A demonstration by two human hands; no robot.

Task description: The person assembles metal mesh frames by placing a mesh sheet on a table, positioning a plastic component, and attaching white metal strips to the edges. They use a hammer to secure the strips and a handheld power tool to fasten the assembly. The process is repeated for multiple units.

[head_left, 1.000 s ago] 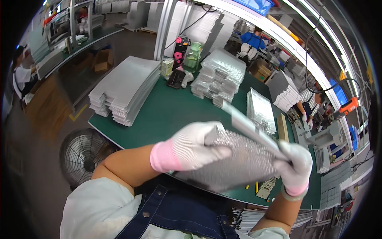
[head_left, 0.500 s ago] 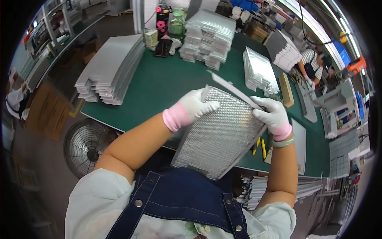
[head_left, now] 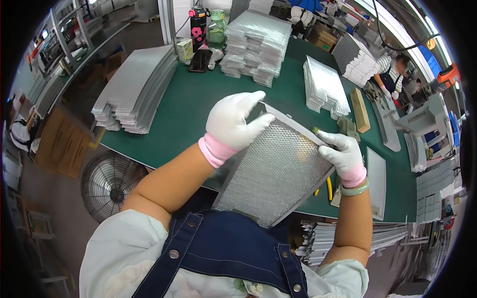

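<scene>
A silvery mesh filter panel (head_left: 278,166) leans toward me over the table's near edge, its lower end against my apron. A pale metal edge strip (head_left: 290,122) lies along its far side. At the far left corner of the panel is my left hand (head_left: 226,123), in a white glove with a pink cuff, thumb and fingers apart. My right hand (head_left: 345,154), gloved the same way, grips the panel's right corner at the end of the strip. Its fingertips are dark and partly hidden behind the edge.
Stacks of mesh sheets stand left (head_left: 136,84), at the back (head_left: 256,44) and right (head_left: 325,87) on the green table (head_left: 186,107). Yellow-handled pliers (head_left: 329,188) lie beside the panel. A wooden block (head_left: 359,110) lies further right. A floor fan (head_left: 115,186) stands at left; a co-worker (head_left: 390,77) sits back right.
The metal strip has come down from a slant above the panel onto its far edge. My left hand has risen slightly and spread its fingers. My right hand stays at the corner, slightly lower.
</scene>
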